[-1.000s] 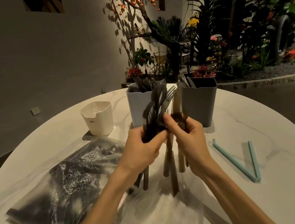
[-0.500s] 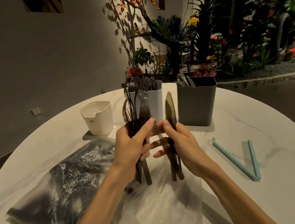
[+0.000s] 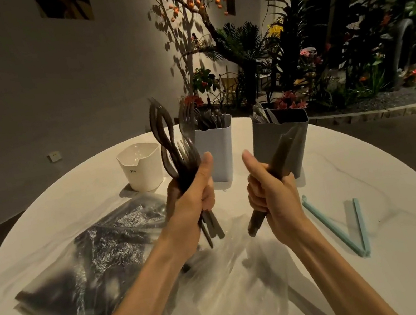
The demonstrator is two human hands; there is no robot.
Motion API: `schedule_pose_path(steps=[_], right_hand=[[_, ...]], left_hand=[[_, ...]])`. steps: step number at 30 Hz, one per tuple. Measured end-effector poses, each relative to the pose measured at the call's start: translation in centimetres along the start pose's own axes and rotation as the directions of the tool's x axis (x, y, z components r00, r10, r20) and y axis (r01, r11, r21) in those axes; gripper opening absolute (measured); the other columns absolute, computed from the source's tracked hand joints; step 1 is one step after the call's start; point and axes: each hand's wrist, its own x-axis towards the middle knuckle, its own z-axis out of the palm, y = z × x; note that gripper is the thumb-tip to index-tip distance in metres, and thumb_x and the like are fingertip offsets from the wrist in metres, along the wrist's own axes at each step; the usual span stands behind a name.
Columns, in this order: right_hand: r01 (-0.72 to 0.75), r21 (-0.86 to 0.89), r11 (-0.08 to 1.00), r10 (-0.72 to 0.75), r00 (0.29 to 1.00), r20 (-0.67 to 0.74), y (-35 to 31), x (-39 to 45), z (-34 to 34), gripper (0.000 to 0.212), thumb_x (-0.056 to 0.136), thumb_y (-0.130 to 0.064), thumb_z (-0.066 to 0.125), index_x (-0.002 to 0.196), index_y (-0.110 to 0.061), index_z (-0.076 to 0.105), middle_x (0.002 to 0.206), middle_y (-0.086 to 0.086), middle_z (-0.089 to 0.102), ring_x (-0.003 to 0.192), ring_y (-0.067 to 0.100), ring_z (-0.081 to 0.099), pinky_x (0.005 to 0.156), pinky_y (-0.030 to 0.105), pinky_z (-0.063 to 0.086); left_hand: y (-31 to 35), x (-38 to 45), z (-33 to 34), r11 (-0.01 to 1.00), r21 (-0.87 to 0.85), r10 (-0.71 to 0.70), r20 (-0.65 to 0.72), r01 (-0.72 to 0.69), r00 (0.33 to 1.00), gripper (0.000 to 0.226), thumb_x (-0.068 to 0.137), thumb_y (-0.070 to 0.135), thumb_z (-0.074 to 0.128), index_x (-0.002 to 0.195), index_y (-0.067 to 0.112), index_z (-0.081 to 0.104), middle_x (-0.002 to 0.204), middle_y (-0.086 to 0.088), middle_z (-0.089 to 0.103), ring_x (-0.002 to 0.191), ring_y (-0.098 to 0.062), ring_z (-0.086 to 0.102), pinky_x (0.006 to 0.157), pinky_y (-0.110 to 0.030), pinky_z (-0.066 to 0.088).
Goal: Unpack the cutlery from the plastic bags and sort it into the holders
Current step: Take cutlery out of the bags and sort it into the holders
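My left hand (image 3: 192, 201) grips a bunch of dark forks and spoons (image 3: 171, 147), heads up, above the table. My right hand (image 3: 271, 190) grips a bundle of knives (image 3: 281, 152) tilted toward the grey holder (image 3: 277, 145). Between the hands, further back, stands a pale blue holder (image 3: 218, 152) with cutlery in it. Knife tips also show in the grey holder. A small white holder (image 3: 143, 166) sits at the back left. A plastic bag full of dark cutlery (image 3: 91, 258) lies on the left, and an opened clear bag (image 3: 225, 293) lies under my forearms.
The round white table (image 3: 370, 170) carries two light blue bag-sealing sticks (image 3: 335, 226) on the right. Plants and a flower bed (image 3: 296, 64) stand behind the table's far edge. A grey wall fills the left background.
My hands have drawn apart, splitting the cutlery: forks and spoons rose with the left hand, knives went right with the right hand toward the grey holder.
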Motion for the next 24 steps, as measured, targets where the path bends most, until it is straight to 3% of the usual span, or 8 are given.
schedule_pose_path(steps=[2, 5, 7, 11, 13, 16, 20, 24], right_hand=[[0.012, -0.075, 0.997, -0.009, 0.999, 0.034, 0.2, -0.1, 0.2, 0.044, 0.092, -0.04, 0.067, 0.053, -0.021, 0.058, 0.049, -0.004, 0.037, 0.045, 0.008, 0.032, 0.048, 0.021, 0.028], [0.043, -0.114, 0.993, -0.038, 0.998, 0.05, 0.3, -0.3, 0.4, 0.03, 0.09, -0.043, 0.068, 0.071, -0.02, 0.065, 0.053, -0.004, 0.037, 0.047, 0.008, 0.033, 0.048, 0.02, 0.029], [0.05, -0.094, 0.994, -0.045, 0.997, 0.058, 0.2, -0.4, 0.4, 0.026, 0.087, -0.046, 0.069, 0.078, -0.021, 0.066, 0.054, -0.003, 0.036, 0.048, 0.008, 0.032, 0.047, 0.02, 0.028], [0.059, -0.069, 0.996, -0.056, 0.997, 0.048, -0.2, -0.6, 0.4, 0.015, 0.077, -0.047, 0.071, 0.083, -0.034, 0.073, 0.052, -0.005, 0.039, 0.046, 0.007, 0.034, 0.046, 0.019, 0.03], [0.064, -0.069, 0.996, -0.061, 0.997, 0.044, -0.3, -0.8, 0.3, 0.026, 0.077, -0.043, 0.075, 0.097, -0.027, 0.072, 0.051, -0.007, 0.044, 0.046, 0.005, 0.039, 0.047, 0.019, 0.034], [0.051, -0.087, 0.995, -0.046, 0.997, 0.054, -0.4, -0.8, 0.0, 0.048, 0.075, -0.035, 0.08, 0.117, -0.016, 0.066, 0.051, -0.006, 0.05, 0.046, 0.002, 0.049, 0.049, 0.015, 0.042], [0.063, -0.147, 0.987, -0.051, 0.995, 0.08, -0.6, -0.7, -0.1, 0.049, 0.067, -0.033, 0.08, 0.112, -0.019, 0.068, 0.049, -0.007, 0.05, 0.045, 0.002, 0.051, 0.05, 0.009, 0.043], [0.051, -0.135, 0.989, -0.039, 0.995, 0.09, -0.4, -0.7, 0.0, 0.045, 0.068, -0.031, 0.079, 0.11, -0.018, 0.068, 0.05, -0.011, 0.055, 0.047, 0.001, 0.053, 0.049, 0.011, 0.042]], left_hand=[[-0.4, -0.3, 0.5, 0.995, 0.1, 0.01, 0.029, -0.013, 1.0, 0.043, 0.095, 0.036, 0.067, 0.06, 0.018, 0.048, 0.056, -0.001, 0.034, 0.053, -0.015, 0.032, 0.056, -0.027, 0.031], [-1.1, -0.7, 1.2, 0.981, 0.136, -0.145, 0.028, 0.14, 0.989, 0.043, 0.092, 0.044, 0.07, 0.081, 0.002, 0.068, 0.054, 0.003, 0.041, 0.052, -0.01, 0.039, 0.057, -0.024, 0.035], [-1.3, -0.6, 1.2, 0.973, 0.127, -0.193, -0.014, 0.193, 0.981, 0.046, 0.092, 0.045, 0.067, 0.084, 0.0, 0.063, 0.054, 0.004, 0.041, 0.051, -0.009, 0.037, 0.054, -0.021, 0.034], [-1.3, -0.2, 1.5, 0.995, 0.087, -0.039, -0.077, 0.046, 0.996, 0.044, 0.089, 0.036, 0.07, 0.09, -0.007, 0.061, 0.058, 0.0, 0.047, 0.05, -0.008, 0.043, 0.046, -0.018, 0.038], [-1.6, -0.3, 1.9, 0.991, 0.134, 0.029, -0.028, -0.025, 0.999, 0.032, 0.088, 0.026, 0.069, 0.094, -0.004, 0.066, 0.061, -0.001, 0.057, 0.056, -0.012, 0.055, 0.053, -0.02, 0.049], [-2.3, -0.3, 2.2, 0.987, 0.161, -0.027, -0.002, 0.027, 1.0, 0.012, 0.09, 0.012, 0.071, 0.098, 0.004, 0.074, 0.076, -0.006, 0.072, 0.071, -0.021, 0.067, 0.07, -0.027, 0.058], [-2.5, -0.5, 2.1, 0.983, 0.183, -0.027, -0.007, 0.028, 1.0, 0.009, 0.091, 0.005, 0.068, 0.093, 0.011, 0.074, 0.071, -0.011, 0.067, 0.063, -0.013, 0.061, 0.061, -0.025, 0.056], [-3.0, -0.3, 1.8, 0.982, 0.188, -0.027, -0.023, 0.031, 0.999, 0.015, 0.097, 0.0, 0.059, 0.109, 0.006, 0.068, 0.058, 0.009, 0.061, 0.055, -0.008, 0.054, 0.053, -0.021, 0.049]])
